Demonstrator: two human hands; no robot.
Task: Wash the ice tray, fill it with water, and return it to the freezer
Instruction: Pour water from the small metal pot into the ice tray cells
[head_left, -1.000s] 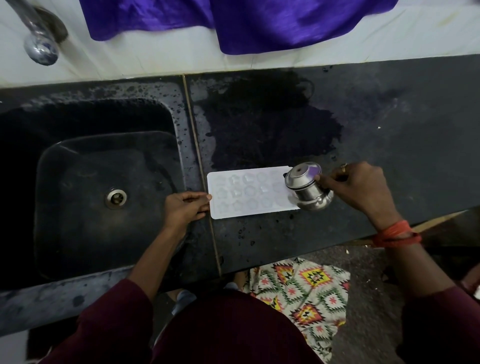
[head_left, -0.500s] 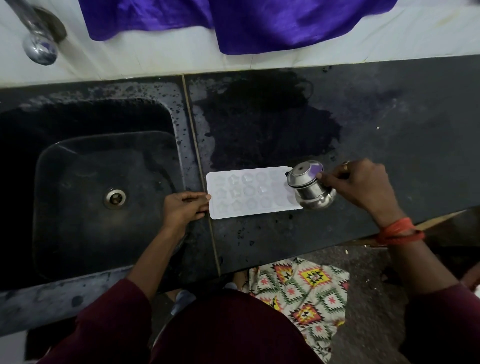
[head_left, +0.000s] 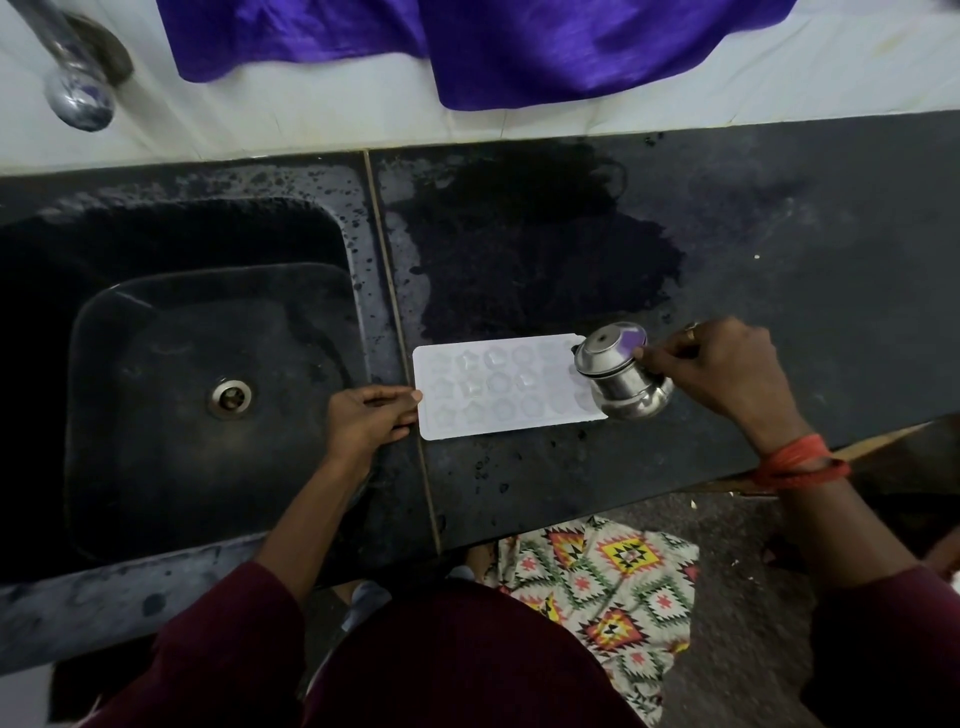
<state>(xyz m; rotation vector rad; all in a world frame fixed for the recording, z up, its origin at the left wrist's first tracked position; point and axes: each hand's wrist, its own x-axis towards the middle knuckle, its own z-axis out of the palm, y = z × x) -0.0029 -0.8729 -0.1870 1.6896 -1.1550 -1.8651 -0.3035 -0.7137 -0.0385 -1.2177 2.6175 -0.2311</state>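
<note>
Tray (head_left: 498, 387) is lying flat on the dark surface (head_left: 779, 218), about mid-frame, just right of the seam where the sink (head_left: 208, 374) ends. It's a pale, whitish thing with rows of shaped pockets; some look like stars and some round, but it's hard to tell if there's water in them.

Left hand (head_left: 366, 418) is at the tray's left short edge, fingertips touching that edge and curled loosely against it, with the rest of the hand resting over the sink rim. It looks more like steadying than a real clamp, with the fingers together and not wrapped around anything.

Right hand (head_left: 722, 371) is on the other side, just past the tray's right end, gripping a small steel pot (head_left: 621, 376). The pot is tilted with its mouth toward the tray, and it overlaps the tray's right end in the picture. Can't tell if water is actually coming out. There's a ring on that hand and a red thread band (head_left: 800, 460) at the wrist.

A big wet patch (head_left: 535, 249) sits above the tray on the surface. The tap (head_left: 78, 93) is in the upper left corner, and purple cloth (head_left: 467, 41) hangs along the top edge. A patterned cloth (head_left: 618, 587) is down at the bottom centre, below the surface's front edge.
</note>
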